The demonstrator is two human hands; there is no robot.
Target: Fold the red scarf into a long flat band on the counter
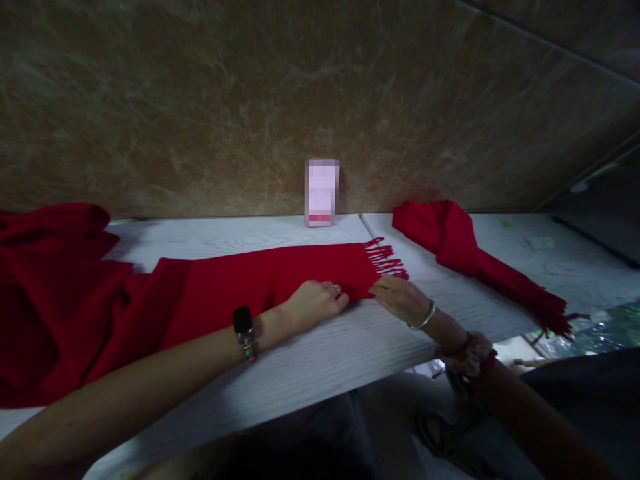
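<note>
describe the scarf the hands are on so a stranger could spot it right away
On the white table by the brown wall, find the red scarf stretched flat across the middle, under the left hand and right hand. The second scarf, to the right, lies bunched and untouched.

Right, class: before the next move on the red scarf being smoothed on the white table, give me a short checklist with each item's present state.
1. Left hand resting on the red scarf: ok.
2. Right hand at the scarf's near corner by the fringe: ok.
3. Scarf end lying flat on the white table: ok.
4. Scarf's left part flat: not ok, bunched up.
5. Second scarf apart from the first: ok.
6. Right hand's grip on the cloth: cannot tell.
</note>
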